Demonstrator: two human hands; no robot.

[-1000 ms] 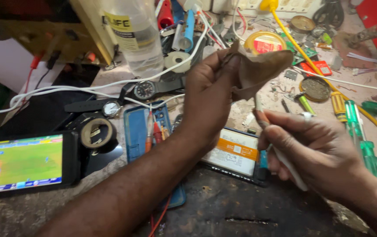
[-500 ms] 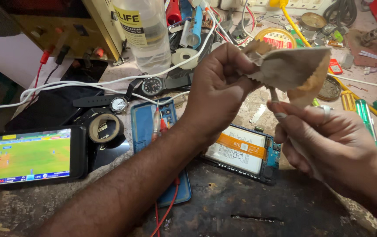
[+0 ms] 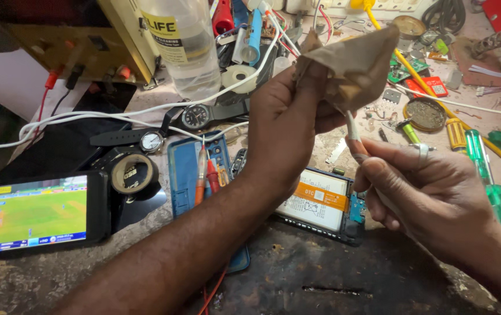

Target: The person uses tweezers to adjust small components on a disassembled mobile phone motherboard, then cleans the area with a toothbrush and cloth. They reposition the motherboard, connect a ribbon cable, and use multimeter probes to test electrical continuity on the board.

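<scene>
My left hand point(image 3: 285, 128) is raised over the bench and pinches a crumpled brownish cloth point(image 3: 358, 64). My right hand point(image 3: 425, 192) grips a thin white tool point(image 3: 350, 127), whose tip reaches up into the underside of the cloth. A ring shows on one right finger. Beneath both hands an opened phone point(image 3: 320, 204) lies flat on the bench, its white battery with an orange band exposed.
A phone point(image 3: 29, 216) showing a green sports field lies at the left, beside a tape roll point(image 3: 129, 173). A blue phone frame point(image 3: 183, 175), two watches point(image 3: 195, 116), a clear bottle point(image 3: 180, 41), white cables, a green screwdriver point(image 3: 489, 181) and small parts crowd the bench.
My right hand has lifted the white tool from low over the bench up to the cloth. My left hand has turned the cloth toward it.
</scene>
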